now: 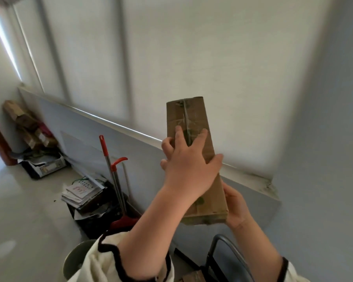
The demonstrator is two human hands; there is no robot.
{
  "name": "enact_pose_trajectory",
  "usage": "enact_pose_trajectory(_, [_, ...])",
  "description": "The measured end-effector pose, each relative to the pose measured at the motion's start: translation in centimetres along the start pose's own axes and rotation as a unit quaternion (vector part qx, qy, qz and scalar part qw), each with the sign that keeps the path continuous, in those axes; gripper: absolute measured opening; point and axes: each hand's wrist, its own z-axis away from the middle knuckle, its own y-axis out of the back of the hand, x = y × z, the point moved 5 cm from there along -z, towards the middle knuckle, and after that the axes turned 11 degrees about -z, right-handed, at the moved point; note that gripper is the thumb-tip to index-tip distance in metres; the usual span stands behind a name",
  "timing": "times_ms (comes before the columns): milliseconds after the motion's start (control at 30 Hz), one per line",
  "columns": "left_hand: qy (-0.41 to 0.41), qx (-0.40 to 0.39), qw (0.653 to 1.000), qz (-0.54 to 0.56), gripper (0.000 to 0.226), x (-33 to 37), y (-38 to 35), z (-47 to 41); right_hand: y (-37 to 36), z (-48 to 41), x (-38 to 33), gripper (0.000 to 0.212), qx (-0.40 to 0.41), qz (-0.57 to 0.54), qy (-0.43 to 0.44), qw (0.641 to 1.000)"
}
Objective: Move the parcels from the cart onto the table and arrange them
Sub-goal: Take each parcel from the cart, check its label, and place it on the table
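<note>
A long cardboard parcel (194, 119) is held up in the air at the centre right of the frame, tilted on end in front of a pale window blind (232, 68). The left hand (189, 169) lies across its taped face, fingers (178, 132) and thumb clasping both long edges. The right hand (235, 206) grasps the lower end from the right side. At the bottom edge are the cart handle (213, 244) and 1 brown box (194, 277). In the lower left, 2 red-tipped mop poles (107, 157) lean beside stacked papers (81, 193).
</note>
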Motion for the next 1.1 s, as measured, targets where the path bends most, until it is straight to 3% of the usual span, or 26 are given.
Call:
enact_pose_trajectory(33, [0.000, -0.004, 0.999, 0.040, 0.064, -0.9, 0.1, -0.4, -0.3, -0.3, 0.2, 0.042, 0.004, 0.012, -0.037, 0.999])
enact_pose_trajectory(133, [0.008, -0.002, 0.974, 0.226, 0.060, -3.4, 1.8, -1.6, -1.7, -0.4, -3.2, 0.069, 0.030, 0.070, -0.071, 0.995])
enact_pose_trajectory(200, [0.014, 0.015, 0.934, 0.357, 0.050, -5.5, 2.9, -2.2, -4.6, -0.4, -5.6, 0.059, 0.017, 0.165, -0.029, 0.986])
enact_pose_trajectory(300, [0.053, -0.007, 0.860, 0.507, 0.046, -8.6, 2.2, -2.2, -8.6, 0.2, -8.1, 0.047, 0.023, 0.344, 0.071, 0.936])
enact_pose_trajectory(367, [0.082, -0.026, 0.828, 0.554, 0.046, -9.8, 0.8, -1.9, -10.4, 0.4, -7.9, 0.047, 0.019, 0.416, 0.088, 0.905])
enact_pose_trajectory(433, [0.095, -0.023, 0.817, 0.569, 0.047, -10.3, 0.0, -1.4, -10.8, 0.4, -7.0, 0.047, 0.025, 0.438, 0.068, 0.896])
enact_pose_trajectory(633, [0.076, 0.019, 0.856, 0.511, 0.054, -10.6, 1.2, -1.2, -10.4, 0.1, -7.1, 0.047, 0.029, 0.401, 0.074, 0.913])
enact_pose_trajectory(733, [0.052, 0.075, 0.875, 0.476, 0.065, -10.7, 3.1, -1.4, -10.2, -0.6, -8.0, 0.062, 0.021, 0.424, 0.120, 0.897])
enact_pose_trajectory(833, [0.020, 0.115, 0.915, 0.387, 0.076, -10.7, 4.4, -1.7, -10.4, -1.2, -8.5, 0.077, -0.018, 0.506, 0.186, 0.842])
enact_pose_trajectory(933, [0.024, 0.138, 0.958, 0.251, 0.054, -11.7, 3.7, -2.0, -9.4, -1.9, -7.8, 0.082, -0.018, 0.649, 0.246, 0.720])
enact_pose_trajectory(967, [0.026, 0.139, 0.963, 0.228, 0.045, -12.0, 3.1, -2.0, -8.8, -2.1, -7.2, 0.078, -0.015, 0.671, 0.252, 0.697])
enact_pose_trajectory(1100, [0.021, 0.140, 0.973, 0.183, 0.044, -12.5, 0.8, -1.1, -6.9, -2.1, -4.8, 0.067, 0.006, 0.692, 0.242, 0.680])
